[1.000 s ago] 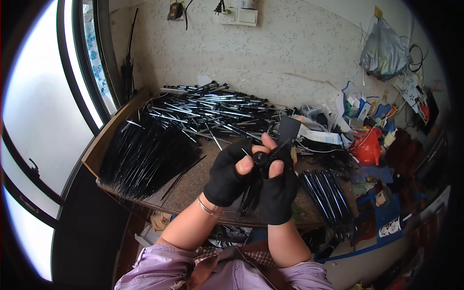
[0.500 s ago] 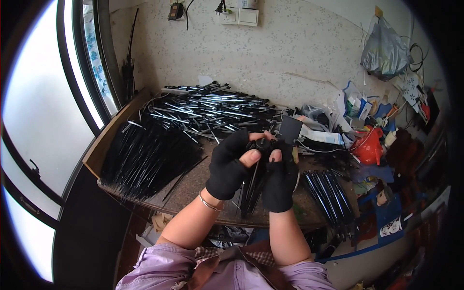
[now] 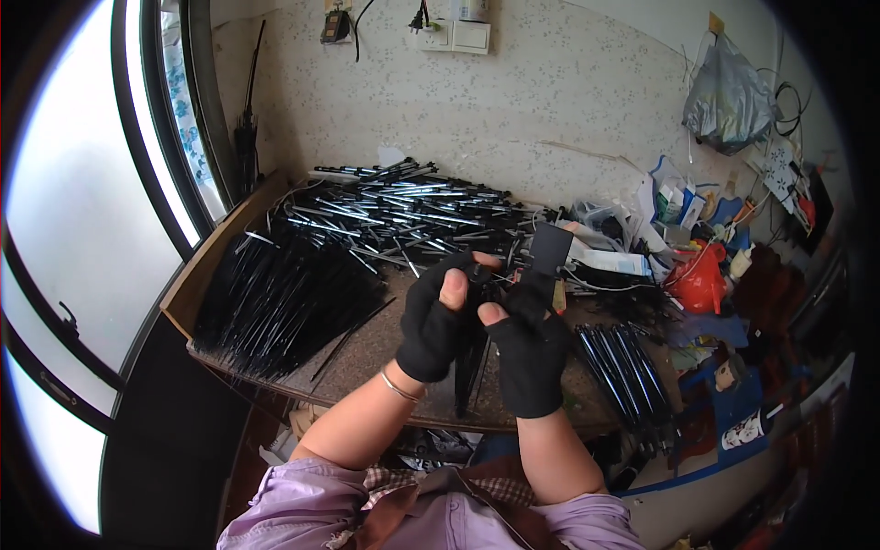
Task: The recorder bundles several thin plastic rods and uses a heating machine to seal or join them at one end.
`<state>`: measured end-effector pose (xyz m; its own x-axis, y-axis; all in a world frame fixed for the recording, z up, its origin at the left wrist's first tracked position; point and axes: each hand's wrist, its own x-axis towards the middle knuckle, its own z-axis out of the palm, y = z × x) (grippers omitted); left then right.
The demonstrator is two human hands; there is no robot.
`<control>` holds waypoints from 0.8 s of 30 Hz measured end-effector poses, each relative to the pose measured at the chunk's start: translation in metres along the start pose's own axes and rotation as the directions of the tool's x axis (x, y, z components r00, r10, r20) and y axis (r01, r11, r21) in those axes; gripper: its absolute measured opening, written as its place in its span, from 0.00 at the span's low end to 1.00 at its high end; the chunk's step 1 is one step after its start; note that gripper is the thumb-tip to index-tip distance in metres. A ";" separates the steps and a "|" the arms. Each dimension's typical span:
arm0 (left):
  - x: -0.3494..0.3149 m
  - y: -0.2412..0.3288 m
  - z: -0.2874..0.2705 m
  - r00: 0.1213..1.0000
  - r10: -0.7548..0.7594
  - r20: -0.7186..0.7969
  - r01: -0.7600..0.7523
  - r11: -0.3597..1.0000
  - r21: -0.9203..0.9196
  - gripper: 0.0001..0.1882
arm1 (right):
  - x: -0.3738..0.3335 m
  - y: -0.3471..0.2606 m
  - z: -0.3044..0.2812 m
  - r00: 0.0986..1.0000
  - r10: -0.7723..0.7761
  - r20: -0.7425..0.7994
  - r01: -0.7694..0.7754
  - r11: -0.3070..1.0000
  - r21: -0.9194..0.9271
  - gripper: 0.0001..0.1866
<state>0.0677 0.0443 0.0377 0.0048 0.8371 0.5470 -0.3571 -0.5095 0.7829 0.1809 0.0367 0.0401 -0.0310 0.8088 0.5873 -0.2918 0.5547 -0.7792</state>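
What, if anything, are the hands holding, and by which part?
The left hand holds a black rod bundle by its upper end; whether the right hand grips it too cannot be told.

Black fingerless gloves (image 3: 420, 356) cover the left hand (image 3: 431, 323) and right hand (image 3: 530, 353), baring the thumb tips (image 3: 454, 288), while a slim silvery bangle (image 3: 398, 387) rings the left wrist and a lilac shirt (image 3: 458, 530), its sleeves (image 3: 298, 500) ending near the elbows, shows around brown straps (image 3: 390, 515) and brown-and-white checked cloth (image 3: 506, 489).
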 end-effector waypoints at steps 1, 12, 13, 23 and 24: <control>-0.003 0.002 0.003 0.994 -0.036 -0.101 0.039 0.999 0.025 0.30 | -0.002 0.000 -0.001 0.993 -0.114 0.012 0.114 0.966 -0.234 0.04; -0.059 -0.002 -0.014 0.979 -0.203 -0.001 0.199 0.959 0.201 0.16 | -0.043 0.008 -0.005 0.987 -0.015 0.157 0.079 0.907 -0.414 0.07; -0.063 -0.008 -0.017 0.968 -0.242 -0.063 0.250 0.937 0.246 0.14 | -0.049 0.016 -0.004 0.995 0.061 0.074 -0.034 0.946 -0.322 0.07; -0.085 -0.010 -0.031 0.970 -0.244 -0.002 0.231 0.915 0.332 0.12 | -0.063 -0.008 -0.026 0.841 -0.032 0.540 0.434 0.636 -0.638 0.19; -0.084 0.003 -0.028 0.972 -0.234 -0.019 0.233 0.953 0.195 0.12 | -0.060 -0.014 -0.032 0.808 -0.043 0.587 0.418 0.744 -0.521 0.22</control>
<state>0.0396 -0.0216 -0.0141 0.0701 0.9368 0.3427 -0.1565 -0.3290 0.9313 0.2169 -0.0133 0.0086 -0.5741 0.5150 0.6366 0.2684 0.8529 -0.4479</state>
